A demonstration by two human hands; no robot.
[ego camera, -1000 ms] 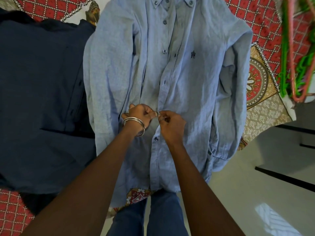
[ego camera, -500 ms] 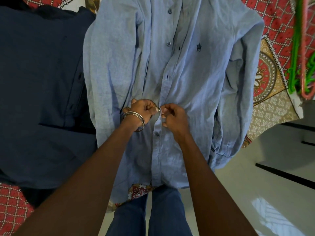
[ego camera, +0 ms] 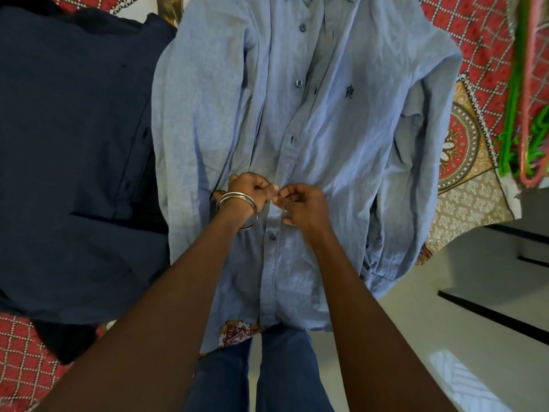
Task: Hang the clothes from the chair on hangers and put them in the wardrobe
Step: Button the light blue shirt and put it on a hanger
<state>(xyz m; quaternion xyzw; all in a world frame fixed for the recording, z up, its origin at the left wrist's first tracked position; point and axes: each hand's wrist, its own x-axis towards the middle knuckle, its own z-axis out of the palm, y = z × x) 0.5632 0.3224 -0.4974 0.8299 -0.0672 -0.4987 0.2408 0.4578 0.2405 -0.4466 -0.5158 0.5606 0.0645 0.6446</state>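
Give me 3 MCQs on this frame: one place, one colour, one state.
1. Where does the dark shirt lie relative to the blue shirt?
A. to its left
B. on top of it
C. to its right

2. Which colours are the hangers?
A. black and white
B. green and pink
C. yellow and blue

3. What are both hands doing?
A. hanging idle
B. gripping a hanger
C. pinching the blue shirt's placket

Answers:
1 A, it lies at image left.
2 B, seen at the right edge.
3 C, left hand and right hand meet at the button line.
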